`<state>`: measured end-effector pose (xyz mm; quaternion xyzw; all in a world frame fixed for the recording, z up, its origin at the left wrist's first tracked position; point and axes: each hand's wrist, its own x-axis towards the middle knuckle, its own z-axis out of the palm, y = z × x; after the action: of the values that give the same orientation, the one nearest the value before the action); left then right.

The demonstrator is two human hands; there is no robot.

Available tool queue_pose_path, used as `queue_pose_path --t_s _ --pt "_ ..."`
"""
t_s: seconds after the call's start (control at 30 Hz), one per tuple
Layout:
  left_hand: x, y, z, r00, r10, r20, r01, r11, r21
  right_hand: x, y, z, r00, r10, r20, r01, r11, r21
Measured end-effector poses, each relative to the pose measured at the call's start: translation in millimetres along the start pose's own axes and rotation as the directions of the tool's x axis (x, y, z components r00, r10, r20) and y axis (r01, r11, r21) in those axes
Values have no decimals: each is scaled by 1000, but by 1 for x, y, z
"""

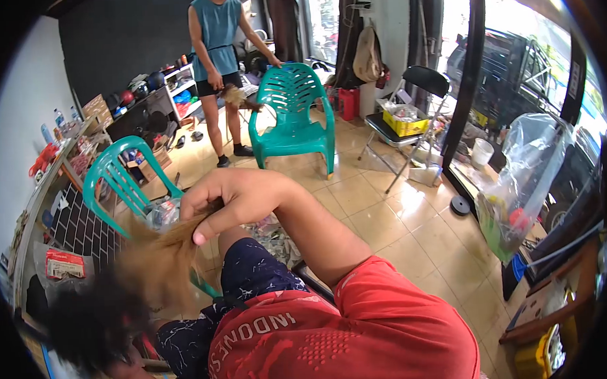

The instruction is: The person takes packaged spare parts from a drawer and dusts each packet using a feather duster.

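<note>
My right hand [240,195] is closed around the tan strands of a tan-and-black fibre bundle [168,251], thumb on the near side. The bundle's lower black part [91,324] is blurred and bushy, so its exact kind is unclear. At the bottom left, my left hand [126,366] is next to the black part, its fingers hidden and smeared. Below the bundle are my dark patterned shorts [256,268]. Just beyond it stands a green plastic chair [126,175] with a clear plastic bag [164,213] on it.
A person in a teal shirt [216,32] stands ahead, holding a similar tan-and-dark bundle [233,97], one hand on a green armchair [293,113]. A black folding chair [425,81] bears a yellow box [405,124]. At right hangs a clear plastic bag [526,161]; a cluttered shelf [75,147] lines the left.
</note>
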<state>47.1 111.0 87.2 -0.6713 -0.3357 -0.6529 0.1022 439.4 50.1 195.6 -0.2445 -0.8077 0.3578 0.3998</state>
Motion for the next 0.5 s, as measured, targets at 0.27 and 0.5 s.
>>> queue_pose_path --t_s 0.27,0.5 --pt "51 37 8 663 -132 736 727 -119 -676 -19 -21 10 998 27 -65 -41 974 -224" --pt "39 20 16 705 -412 578 614 -54 -787 -18 -25 16 977 35 -209 -95 955 -282"
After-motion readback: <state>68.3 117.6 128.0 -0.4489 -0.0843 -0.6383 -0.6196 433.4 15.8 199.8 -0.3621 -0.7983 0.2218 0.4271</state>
